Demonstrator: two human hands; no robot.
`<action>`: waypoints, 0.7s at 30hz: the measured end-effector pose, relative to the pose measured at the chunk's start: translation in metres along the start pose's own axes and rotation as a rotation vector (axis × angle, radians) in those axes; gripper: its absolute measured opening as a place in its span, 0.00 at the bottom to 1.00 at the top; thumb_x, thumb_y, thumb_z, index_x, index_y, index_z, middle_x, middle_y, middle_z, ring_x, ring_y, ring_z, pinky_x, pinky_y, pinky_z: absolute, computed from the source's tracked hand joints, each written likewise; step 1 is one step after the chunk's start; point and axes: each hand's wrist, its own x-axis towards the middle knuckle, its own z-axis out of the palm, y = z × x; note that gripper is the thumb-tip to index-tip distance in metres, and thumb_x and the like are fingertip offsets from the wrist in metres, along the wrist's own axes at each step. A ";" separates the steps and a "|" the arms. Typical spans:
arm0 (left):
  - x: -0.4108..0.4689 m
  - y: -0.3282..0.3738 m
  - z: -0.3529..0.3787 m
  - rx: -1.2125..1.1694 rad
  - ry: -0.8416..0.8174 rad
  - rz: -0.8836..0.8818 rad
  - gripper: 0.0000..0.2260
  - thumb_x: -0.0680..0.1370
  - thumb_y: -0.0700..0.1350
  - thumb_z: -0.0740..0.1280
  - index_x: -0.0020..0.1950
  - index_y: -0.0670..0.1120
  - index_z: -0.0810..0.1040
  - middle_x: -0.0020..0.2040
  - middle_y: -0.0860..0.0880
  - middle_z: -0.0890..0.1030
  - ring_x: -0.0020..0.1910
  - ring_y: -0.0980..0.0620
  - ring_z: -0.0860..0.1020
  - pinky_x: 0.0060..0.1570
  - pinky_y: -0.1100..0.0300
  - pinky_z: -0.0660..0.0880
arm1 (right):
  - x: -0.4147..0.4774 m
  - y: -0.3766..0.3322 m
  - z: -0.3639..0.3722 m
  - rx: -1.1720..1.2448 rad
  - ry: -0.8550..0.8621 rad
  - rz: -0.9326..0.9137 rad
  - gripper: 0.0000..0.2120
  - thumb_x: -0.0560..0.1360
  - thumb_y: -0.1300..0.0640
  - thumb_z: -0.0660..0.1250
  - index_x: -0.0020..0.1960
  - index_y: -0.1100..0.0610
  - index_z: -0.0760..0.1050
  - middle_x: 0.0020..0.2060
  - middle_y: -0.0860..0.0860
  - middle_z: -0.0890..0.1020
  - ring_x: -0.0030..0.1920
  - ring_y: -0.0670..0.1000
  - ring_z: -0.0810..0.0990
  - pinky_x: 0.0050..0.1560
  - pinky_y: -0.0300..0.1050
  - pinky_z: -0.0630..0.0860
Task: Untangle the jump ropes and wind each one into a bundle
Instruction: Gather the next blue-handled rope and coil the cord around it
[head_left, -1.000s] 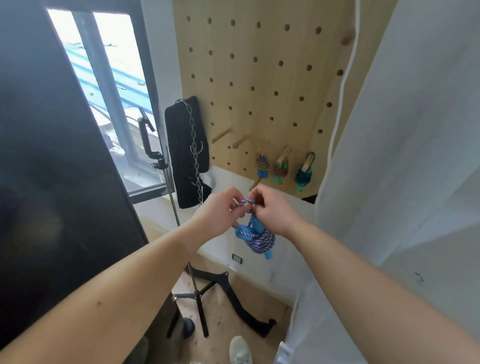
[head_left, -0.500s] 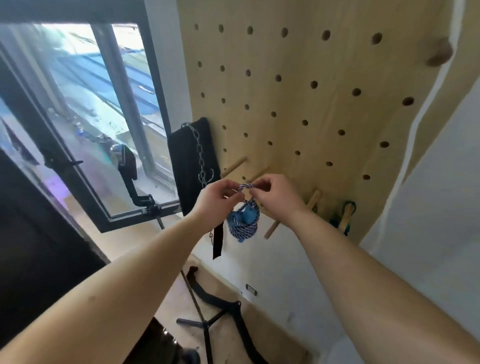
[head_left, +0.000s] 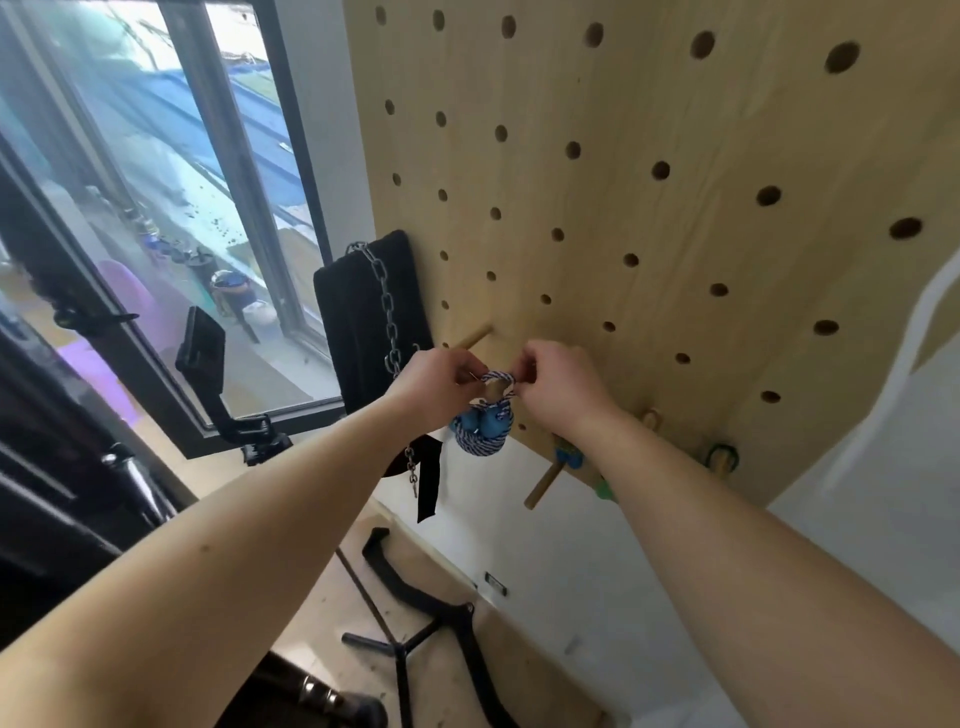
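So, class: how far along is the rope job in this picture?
Done: blue rope wound into a bundle; other bundles hang to its right. In hand: left hand and right hand pinch its loop. Left: probably hooking it on the bare peg; further ropes not in view.

The bundle (head_left: 480, 431) hangs between the left hand (head_left: 434, 387) and right hand (head_left: 561, 389), both pinching its loop, before the pegboard (head_left: 649, 208). A chain (head_left: 387, 306) hangs just left; the window (head_left: 182, 208) lies farther left.

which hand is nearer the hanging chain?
Left. The left hand is right beside the chain; the right hand is farther right, past the rope loop.
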 end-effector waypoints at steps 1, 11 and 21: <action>0.004 0.005 0.000 -0.013 -0.016 -0.011 0.08 0.77 0.47 0.70 0.56 0.52 0.83 0.48 0.53 0.85 0.41 0.58 0.83 0.38 0.66 0.78 | 0.003 0.002 -0.002 -0.012 0.012 0.001 0.05 0.74 0.63 0.69 0.44 0.54 0.78 0.40 0.50 0.82 0.42 0.52 0.80 0.44 0.51 0.80; 0.051 0.044 0.000 -0.038 -0.119 -0.054 0.07 0.78 0.49 0.70 0.55 0.50 0.83 0.45 0.49 0.84 0.40 0.50 0.85 0.40 0.59 0.83 | 0.024 0.014 -0.010 -0.152 0.093 0.100 0.05 0.73 0.60 0.65 0.46 0.51 0.76 0.40 0.50 0.81 0.40 0.55 0.80 0.37 0.47 0.79; 0.011 0.014 -0.012 -0.254 0.018 -0.199 0.11 0.80 0.36 0.62 0.57 0.47 0.81 0.46 0.48 0.83 0.39 0.52 0.82 0.30 0.59 0.78 | -0.004 0.004 -0.015 -0.137 0.097 0.092 0.07 0.76 0.58 0.66 0.53 0.56 0.78 0.46 0.53 0.82 0.44 0.54 0.80 0.46 0.53 0.82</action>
